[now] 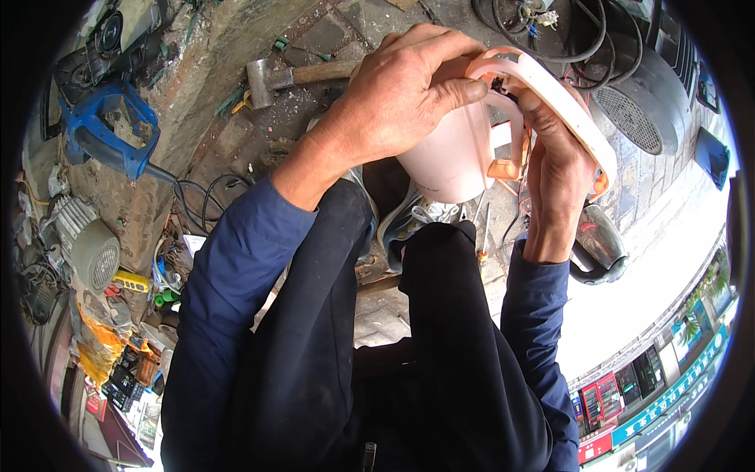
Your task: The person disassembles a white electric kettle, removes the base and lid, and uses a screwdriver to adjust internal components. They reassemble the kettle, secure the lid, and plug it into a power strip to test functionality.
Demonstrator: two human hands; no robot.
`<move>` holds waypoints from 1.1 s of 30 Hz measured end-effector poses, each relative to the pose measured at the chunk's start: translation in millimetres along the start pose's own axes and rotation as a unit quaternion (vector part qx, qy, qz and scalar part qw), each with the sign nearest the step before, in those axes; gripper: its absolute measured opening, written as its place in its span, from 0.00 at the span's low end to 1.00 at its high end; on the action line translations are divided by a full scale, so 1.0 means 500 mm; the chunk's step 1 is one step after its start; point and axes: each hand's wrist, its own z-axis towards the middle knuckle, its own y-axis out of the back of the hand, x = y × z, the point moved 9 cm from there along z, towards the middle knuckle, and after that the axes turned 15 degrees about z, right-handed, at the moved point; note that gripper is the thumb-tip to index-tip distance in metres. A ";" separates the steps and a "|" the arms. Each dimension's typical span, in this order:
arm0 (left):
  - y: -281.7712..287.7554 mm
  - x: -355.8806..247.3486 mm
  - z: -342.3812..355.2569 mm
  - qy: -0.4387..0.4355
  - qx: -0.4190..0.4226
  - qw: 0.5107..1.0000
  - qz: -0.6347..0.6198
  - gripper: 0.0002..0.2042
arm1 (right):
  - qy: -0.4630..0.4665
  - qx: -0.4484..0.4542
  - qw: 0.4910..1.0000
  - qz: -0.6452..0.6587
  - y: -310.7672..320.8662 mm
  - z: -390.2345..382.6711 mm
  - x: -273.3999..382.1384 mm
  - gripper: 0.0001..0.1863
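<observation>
A pale pink plastic appliance (450, 157), shaped like an electric kettle, is held up above my knees. A long curved white-pink piece (572, 106) at its right side has an opening with dark parts inside. My left hand (401, 94) reaches over the body, its thumb and fingers closed at the edge of that opening. From the right, my right hand (554, 157) wraps round the curved piece, thumb pressed near the opening. Whether the piece is joined to the body, I cannot tell. Any small thing in the left fingers is hidden.
Beyond my left hand lies a hammer (261, 83). A blue power tool (110, 130) and a grey motor (93, 248) are at left. Black cables (605, 55) and a grey machine (645, 110) stand at far right; a screwdriver (484, 236) lies by my feet.
</observation>
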 end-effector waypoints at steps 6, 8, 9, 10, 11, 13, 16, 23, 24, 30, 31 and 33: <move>0.000 0.001 -0.001 -0.008 -0.007 1.000 0.010 0.24 | 0.005 0.017 1.000 -0.016 -0.002 -0.004 0.006 0.14; -0.002 0.002 -0.002 -0.005 -0.007 1.000 0.005 0.24 | 0.015 0.036 0.999 -0.032 -0.006 -0.003 0.010 0.13; 0.005 0.000 -0.002 -0.010 -0.033 0.999 0.002 0.22 | 0.054 0.056 0.995 -0.069 -0.013 -0.003 0.022 0.13; 0.008 -0.004 -0.002 -0.014 -0.059 0.998 0.000 0.21 | 0.093 0.076 0.987 -0.106 -0.022 -0.002 0.032 0.13; 0.014 -0.007 -0.002 -0.018 -0.084 0.996 -0.002 0.19 | 0.107 0.086 0.983 -0.122 -0.026 -0.002 0.035 0.14; 0.011 -0.005 -0.001 -0.008 -0.081 0.997 -0.002 0.18 | 0.112 0.096 0.980 -0.134 -0.030 -0.001 0.034 0.15; 0.003 -0.001 -0.002 0.010 -0.030 0.999 0.007 0.22 | 0.096 0.086 0.986 -0.105 -0.029 -0.001 0.030 0.17; 0.002 -0.002 -0.004 0.022 -0.027 0.999 0.001 0.21 | 0.124 0.097 0.973 -0.171 -0.042 -0.010 0.040 0.17; 0.003 -0.003 -0.004 0.019 -0.035 0.999 0.003 0.20 | 0.141 0.102 0.966 -0.191 -0.046 -0.010 0.043 0.17; 0.007 -0.007 -0.006 0.006 -0.063 0.998 0.010 0.19 | 0.100 0.064 0.988 -0.098 -0.034 -0.007 0.025 0.13; 0.008 -0.008 -0.007 0.005 -0.064 0.998 0.010 0.19 | 0.084 0.051 0.991 -0.086 -0.030 -0.008 0.021 0.13; 0.008 -0.008 -0.009 0.005 -0.065 0.998 0.015 0.19 | 0.065 0.032 0.994 -0.075 -0.024 -0.012 0.016 0.12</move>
